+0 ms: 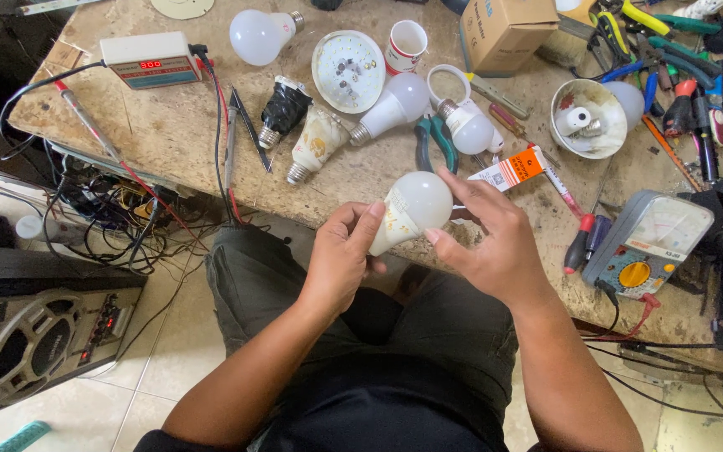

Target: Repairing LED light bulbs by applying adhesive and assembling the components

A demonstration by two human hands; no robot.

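I hold a white bulb [412, 209] with both hands over my lap, at the near edge of the worn workbench [169, 125]. My left hand [340, 259] grips its stained lower body, thumb pressed along the side. My right hand [487, 238] wraps the round frosted dome from the right, fingers curled over the top. The bulb's screw base is hidden inside my left hand.
Several other bulbs lie on the bench, among them a burnt black one [282, 109] and an open round lamp plate [348, 71]. Green pliers [433, 138], a small meter box [148, 60], an analog multimeter [650, 243], a cardboard box [508, 29], a speaker [35, 335] on the floor.
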